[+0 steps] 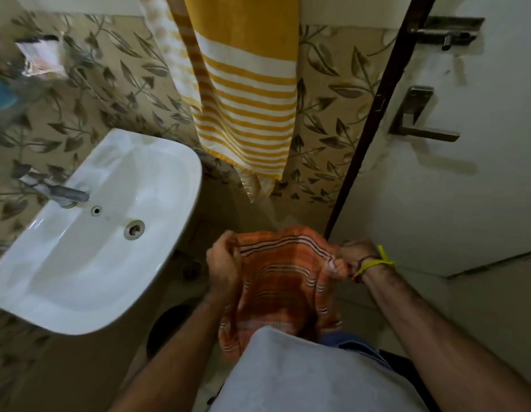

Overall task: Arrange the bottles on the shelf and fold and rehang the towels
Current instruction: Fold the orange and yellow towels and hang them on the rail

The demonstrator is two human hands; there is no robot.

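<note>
Fingers of both hands — left hand (224, 257), right hand (355, 257) — pinch soft, prob. cotton orange towel (283, 281).

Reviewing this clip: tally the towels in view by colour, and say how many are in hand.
Orange checked towel: 1, gripped at its top corners by the left hand and the right hand.
Yellow-and-white striped towel: 1, hanging against the wall.
Total: 2 towels, 1 in hand.
</note>
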